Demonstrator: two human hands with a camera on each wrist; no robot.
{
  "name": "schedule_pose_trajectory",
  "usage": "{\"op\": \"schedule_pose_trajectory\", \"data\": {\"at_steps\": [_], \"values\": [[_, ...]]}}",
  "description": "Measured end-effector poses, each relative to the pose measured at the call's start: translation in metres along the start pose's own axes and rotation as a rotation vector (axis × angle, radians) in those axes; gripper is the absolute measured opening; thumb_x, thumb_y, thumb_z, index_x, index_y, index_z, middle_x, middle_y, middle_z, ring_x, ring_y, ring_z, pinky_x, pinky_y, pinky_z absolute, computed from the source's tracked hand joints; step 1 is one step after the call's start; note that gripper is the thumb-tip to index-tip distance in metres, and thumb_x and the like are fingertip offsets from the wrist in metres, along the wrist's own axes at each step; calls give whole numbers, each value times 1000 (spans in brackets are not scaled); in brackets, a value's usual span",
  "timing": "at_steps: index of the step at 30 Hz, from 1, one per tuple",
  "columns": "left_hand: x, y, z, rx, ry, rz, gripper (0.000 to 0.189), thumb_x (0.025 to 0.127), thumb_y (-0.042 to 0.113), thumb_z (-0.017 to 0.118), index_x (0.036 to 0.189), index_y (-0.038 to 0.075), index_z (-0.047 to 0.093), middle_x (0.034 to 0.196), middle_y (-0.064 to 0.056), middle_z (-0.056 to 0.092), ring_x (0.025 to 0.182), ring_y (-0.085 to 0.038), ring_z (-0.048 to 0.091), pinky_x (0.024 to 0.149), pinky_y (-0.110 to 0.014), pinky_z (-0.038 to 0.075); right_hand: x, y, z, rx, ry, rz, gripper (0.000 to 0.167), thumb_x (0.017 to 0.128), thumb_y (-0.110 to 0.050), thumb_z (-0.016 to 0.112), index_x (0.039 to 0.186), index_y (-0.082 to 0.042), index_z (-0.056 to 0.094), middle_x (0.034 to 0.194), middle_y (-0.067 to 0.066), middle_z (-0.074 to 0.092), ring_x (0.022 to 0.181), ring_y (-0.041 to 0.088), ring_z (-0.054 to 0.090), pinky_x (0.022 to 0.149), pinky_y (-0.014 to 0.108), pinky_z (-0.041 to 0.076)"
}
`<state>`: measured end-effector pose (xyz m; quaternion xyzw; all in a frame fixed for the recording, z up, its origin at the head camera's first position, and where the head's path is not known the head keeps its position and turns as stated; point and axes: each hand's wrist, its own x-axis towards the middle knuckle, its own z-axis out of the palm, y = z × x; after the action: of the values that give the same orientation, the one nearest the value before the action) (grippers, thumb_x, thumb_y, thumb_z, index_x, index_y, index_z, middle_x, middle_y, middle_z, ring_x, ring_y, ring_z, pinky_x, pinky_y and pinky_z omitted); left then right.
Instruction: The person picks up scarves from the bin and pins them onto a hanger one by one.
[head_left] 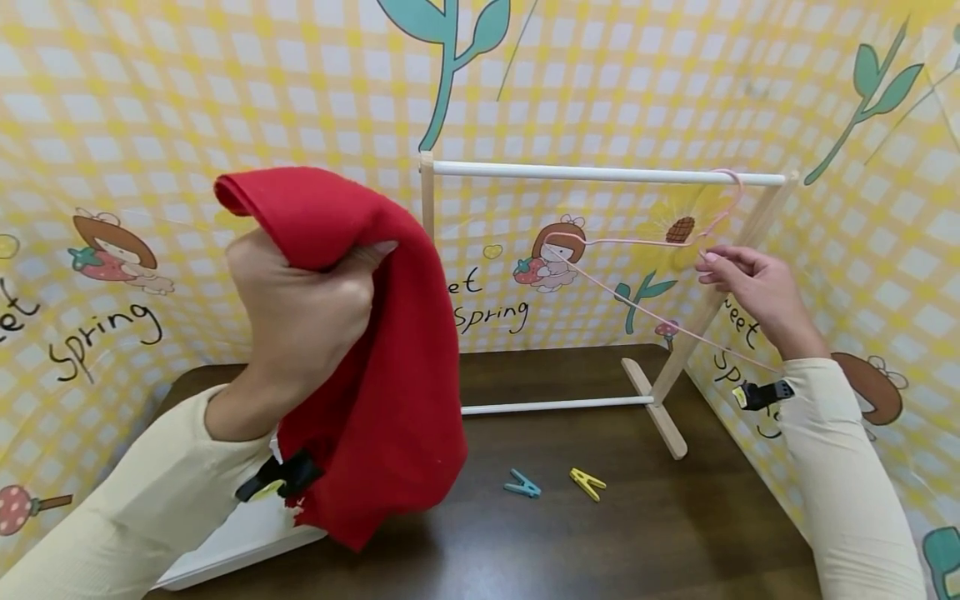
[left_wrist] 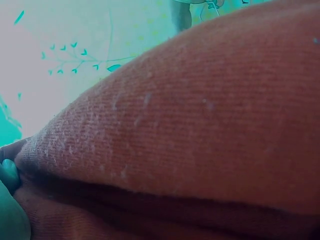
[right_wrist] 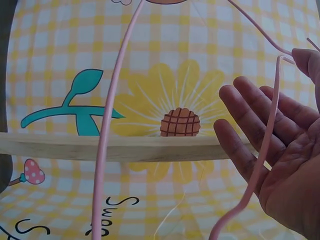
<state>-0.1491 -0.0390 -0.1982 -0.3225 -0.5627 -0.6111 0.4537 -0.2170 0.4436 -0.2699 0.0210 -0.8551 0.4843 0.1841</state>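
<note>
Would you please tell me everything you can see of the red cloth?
The red cloth looks like soft knitted fabric; the left wrist view shows fine ribs and pale fuzz. The left hand grips it, with one part folded over above the fist and the rest hanging in loose folds to a pointed lower corner. Its lower left edge looks ragged. It is in front of the left side of the rack.

Before you is a dark brown bench (head_left: 525, 550). Toward its far right, the wooden foot (head_left: 666, 425) of a rack (head_left: 570, 171) with white bars stands on it. Nearer you, around the middle, lie a blue clothespin (head_left: 528, 486) and, apart on its right, a yellow clothespin (head_left: 585, 480). At your near left lies a white tray (head_left: 247, 537), partly hidden from you
</note>
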Motion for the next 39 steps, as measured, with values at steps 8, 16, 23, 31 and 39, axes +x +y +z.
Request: {"op": "schedule_pose_trajectory", "data": {"at_steps": [8,16,23,31,39], "values": [[2,2,11,-37,-43,6,4,78,-10,70,78,-8,74,71,8,68,62,-14,60,68,-26,55,8,-5,5,45,-10,-26,30,101,-29,62,126,-13,63,94,-27,73,85,-4,71,76,12,55],[2,0,23,-24,-77,30,5,80,-10,70,78,-7,74,69,-17,67,65,-13,61,69,-26,55,16,-16,12,78,17,-46,33,98,-26,68,123,-5,63,95,-25,72,80,-3,72,72,13,55],[-1,-4,26,6,-85,38,2,80,-8,73,79,-8,73,70,-19,67,67,-10,61,70,-25,54,24,-19,18,208,20,-63,18,96,-21,71,108,-9,71,90,-17,76,77,1,73,69,16,57],[-8,-9,24,44,-80,25,4,80,-7,73,79,-10,72,70,-20,67,68,-10,61,71,-24,54,26,-18,23,414,3,-99,14,92,-13,74,96,0,72,101,-3,78,81,9,75,72,20,59],[-7,-11,24,56,-80,25,7,80,-7,72,75,-10,68,66,-18,63,65,-10,56,69,-23,51,26,-21,25,550,-29,-135,11,96,-1,65,88,5,71,95,6,79,79,16,77,71,25,60]]}}
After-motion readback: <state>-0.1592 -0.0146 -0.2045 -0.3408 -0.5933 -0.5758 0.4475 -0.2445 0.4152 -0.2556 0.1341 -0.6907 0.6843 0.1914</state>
